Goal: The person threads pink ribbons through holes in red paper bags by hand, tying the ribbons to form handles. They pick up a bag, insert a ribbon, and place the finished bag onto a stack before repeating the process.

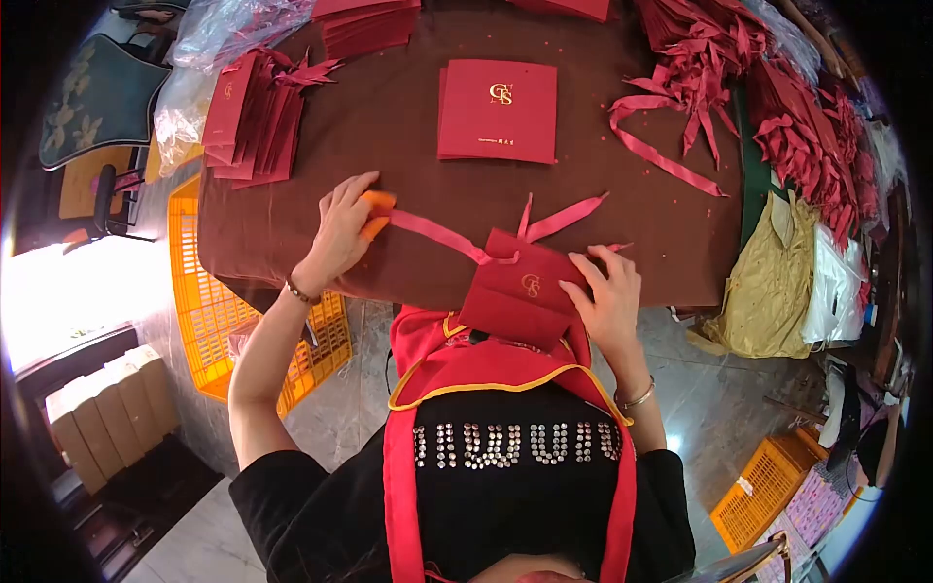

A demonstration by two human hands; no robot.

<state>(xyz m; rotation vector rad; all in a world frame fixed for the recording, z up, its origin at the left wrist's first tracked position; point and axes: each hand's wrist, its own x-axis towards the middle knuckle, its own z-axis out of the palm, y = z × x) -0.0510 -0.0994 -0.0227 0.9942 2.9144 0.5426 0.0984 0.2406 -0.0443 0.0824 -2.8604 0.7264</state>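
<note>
A small dark-red gift bag (520, 291) with a gold logo lies tilted at the table's front edge, against the apron. My right hand (607, 296) grips its right side, thumb and fingers on the front. From its top runs a pink-red ribbon (432, 230), stretched out to the left. My left hand (342, 228) pinches the far end of that ribbon between thumb and forefinger, whose tips carry orange coverings. Another length of ribbon (564, 218) sticks out behind the bag and rests on the brown tablecloth (389, 126).
Flat red bags (499, 112) lie mid-table. A stack of red bags (255, 117) stands at the left, and ribboned bags (695, 68) pile up at the back right. Below the left edge is an orange crate (209, 321). A yellow sack (773, 277) stands right of the table.
</note>
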